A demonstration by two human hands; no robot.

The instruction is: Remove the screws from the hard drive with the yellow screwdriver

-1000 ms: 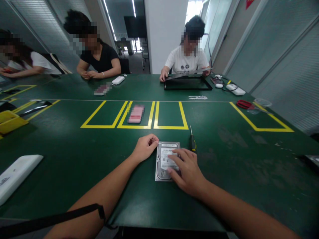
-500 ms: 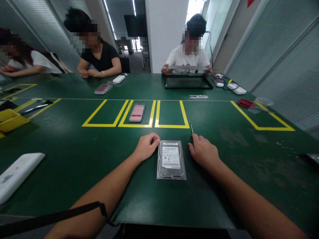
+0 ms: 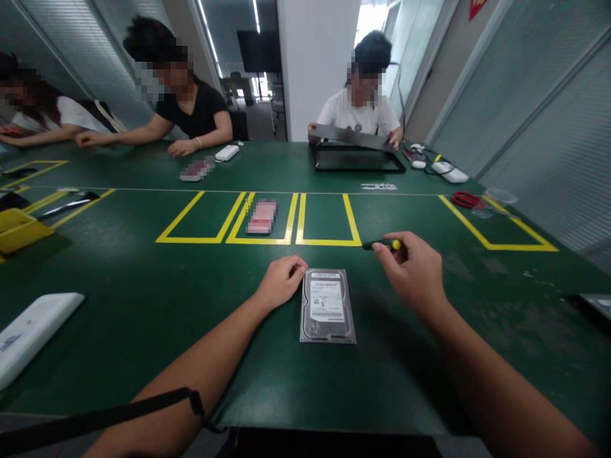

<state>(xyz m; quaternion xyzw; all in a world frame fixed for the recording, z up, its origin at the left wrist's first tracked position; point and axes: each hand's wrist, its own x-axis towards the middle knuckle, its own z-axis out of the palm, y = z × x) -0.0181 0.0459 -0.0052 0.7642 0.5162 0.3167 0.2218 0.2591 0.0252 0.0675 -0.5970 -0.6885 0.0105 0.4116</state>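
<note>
A silver hard drive lies flat on the green table in front of me, label side up. My left hand rests on the table with its fingers curled, touching the drive's far left corner. My right hand is raised to the right of the drive and grips a small screwdriver with a black and yellow handle, held roughly level and pointing left.
Yellow tape boxes mark the table beyond the drive, one with a blurred pink object. A white device lies at left, a yellow tray further back. Three people sit at the far side; one holds a panel above a black frame.
My right hand left the top of the drive, reached the screwdriver on the table to its right, and has lifted it. My left hand stayed put. The person opposite lowered the panel.
</note>
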